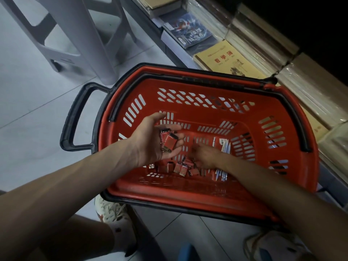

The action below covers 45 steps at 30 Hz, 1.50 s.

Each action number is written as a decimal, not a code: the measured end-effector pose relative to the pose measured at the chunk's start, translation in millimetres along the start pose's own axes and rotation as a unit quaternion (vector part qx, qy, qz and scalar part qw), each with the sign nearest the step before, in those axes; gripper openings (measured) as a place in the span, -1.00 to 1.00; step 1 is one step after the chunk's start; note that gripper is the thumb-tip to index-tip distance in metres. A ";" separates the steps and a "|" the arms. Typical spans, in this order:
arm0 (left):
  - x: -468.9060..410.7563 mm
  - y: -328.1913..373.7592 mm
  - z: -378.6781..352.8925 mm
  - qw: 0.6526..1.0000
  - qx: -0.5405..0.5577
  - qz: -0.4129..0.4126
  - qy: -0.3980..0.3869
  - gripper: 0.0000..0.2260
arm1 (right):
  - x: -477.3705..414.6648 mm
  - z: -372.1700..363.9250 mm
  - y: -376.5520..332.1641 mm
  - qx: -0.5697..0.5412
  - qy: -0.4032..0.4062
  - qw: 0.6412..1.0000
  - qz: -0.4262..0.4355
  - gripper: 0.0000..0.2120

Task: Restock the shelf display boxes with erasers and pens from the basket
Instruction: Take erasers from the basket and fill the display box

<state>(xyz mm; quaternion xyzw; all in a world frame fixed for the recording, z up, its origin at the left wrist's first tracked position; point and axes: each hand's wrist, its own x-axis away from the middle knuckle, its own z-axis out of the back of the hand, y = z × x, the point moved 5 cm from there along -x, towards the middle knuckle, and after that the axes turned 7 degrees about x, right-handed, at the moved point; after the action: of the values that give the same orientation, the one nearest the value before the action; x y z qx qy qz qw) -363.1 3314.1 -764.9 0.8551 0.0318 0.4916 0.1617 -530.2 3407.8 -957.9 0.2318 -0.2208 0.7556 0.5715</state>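
Head view — basket (150, 87) holds erasers (180, 167) and pens (227, 146).

Got a few red-wrapped erasers (168, 140) cupped in my left hand (150, 142), palm up, over the red basket (197, 85). More loose erasers (181, 168) jumbled on basket btm, near side. White pens (227, 146) lie flat just right of that pile, approx. parallel.
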 end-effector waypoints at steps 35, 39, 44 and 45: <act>16.5 3.6 -0.9 0.998 0.044 -0.046 0.027 -0.77 | 18.7 36.3 -35.7 -0.173 0.026 0.980 -0.098 -0.32; 19.6 5.1 -0.2 0.998 0.034 -0.045 0.030 -0.60 | -3.4 15.4 -60.3 -0.004 -0.002 0.999 0.038 -0.29; 18.7 5.4 2.9 0.997 0.053 -0.031 0.049 -0.46 | -5.3 15.9 -62.1 0.186 0.009 0.971 0.151 -0.41; 18.3 5.5 3.8 0.997 0.054 -0.030 0.055 -0.47 | -4.8 19.2 -63.0 0.192 0.029 0.968 0.160 -0.46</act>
<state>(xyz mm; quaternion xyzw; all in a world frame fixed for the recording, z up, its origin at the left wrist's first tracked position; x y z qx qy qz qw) -351.1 3311.8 -749.8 0.8329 0.0926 0.5303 0.1285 -466.3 3408.4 -941.2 0.2766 -0.0887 0.8721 0.3937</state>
